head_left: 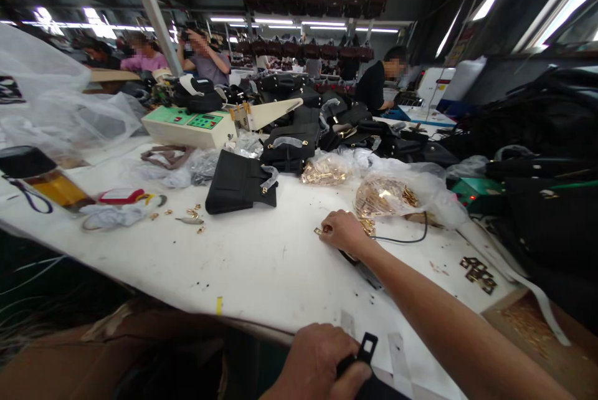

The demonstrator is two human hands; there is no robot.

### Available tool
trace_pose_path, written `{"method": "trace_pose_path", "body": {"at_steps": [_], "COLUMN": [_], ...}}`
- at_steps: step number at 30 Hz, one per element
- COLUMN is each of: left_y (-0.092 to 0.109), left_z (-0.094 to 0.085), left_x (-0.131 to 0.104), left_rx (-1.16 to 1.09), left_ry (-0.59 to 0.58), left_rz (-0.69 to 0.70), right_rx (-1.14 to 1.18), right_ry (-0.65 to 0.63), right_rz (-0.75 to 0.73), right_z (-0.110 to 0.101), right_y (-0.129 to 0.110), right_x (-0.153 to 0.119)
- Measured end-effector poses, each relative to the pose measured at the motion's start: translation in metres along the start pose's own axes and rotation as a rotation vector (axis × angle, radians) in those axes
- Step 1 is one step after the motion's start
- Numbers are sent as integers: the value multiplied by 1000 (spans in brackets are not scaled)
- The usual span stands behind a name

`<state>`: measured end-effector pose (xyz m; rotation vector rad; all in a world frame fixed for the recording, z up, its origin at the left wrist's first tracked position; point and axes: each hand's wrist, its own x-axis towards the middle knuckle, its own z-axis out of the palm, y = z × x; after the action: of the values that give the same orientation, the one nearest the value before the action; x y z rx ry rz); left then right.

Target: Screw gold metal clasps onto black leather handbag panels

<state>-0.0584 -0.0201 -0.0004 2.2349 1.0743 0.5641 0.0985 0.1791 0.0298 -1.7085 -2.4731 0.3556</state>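
Crowded workshop around me, with a long white worktop in front. Near a clear plastic bag of gold metal pieces, my right hand curls, fingertips at a small gold metal fitting; whether they pinch it, I cannot tell. By the table's edge, my left hand grips a black strap-like piece with a rectangular cut-out. I'd judge this as taking up hardware; lifting it calls for a precise pinch.

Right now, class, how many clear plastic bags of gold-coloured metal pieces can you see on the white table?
2. The larger bag lies just beyond the right hand; the smaller bag is farther left, beside a black handbag. Others may be hidden.
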Motion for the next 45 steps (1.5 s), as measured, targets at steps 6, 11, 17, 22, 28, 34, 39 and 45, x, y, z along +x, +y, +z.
{"method": "trace_pose_path", "body": {"at_steps": [6, 11, 17, 22, 28, 34, 39, 45], "left_y": [5, 19, 41, 55, 70, 80, 79, 75], "left_z": [-4, -16, -38, -37, -25, -24, -22, -19], "left_x": [-1, 0, 3, 5, 8, 13, 14, 14], "left_rx": [-36, -75, -185, -257, -239, -391, -399, -390], "left_ry": [24, 6, -33, 31, 91, 99, 133, 165], "left_rz": [-25, -94, -158, -248, -283, -218, -221, -203], "right_rx": [117, 316, 961, 1087, 1055, 1081, 1129, 966], "right_ry": [58, 208, 204, 132, 169, 211, 220, 338], "right_rz": [-10, 85, 167, 283, 249, 204, 224, 171], "right_z": [-9, -25, -41, -33, -33, -33, -28, -27], "right_y": [2, -2, -9, -20, -30, -29, -29, -33], "right_x": [3, -20, -131, -213, -238, -252, -257, -258]}}
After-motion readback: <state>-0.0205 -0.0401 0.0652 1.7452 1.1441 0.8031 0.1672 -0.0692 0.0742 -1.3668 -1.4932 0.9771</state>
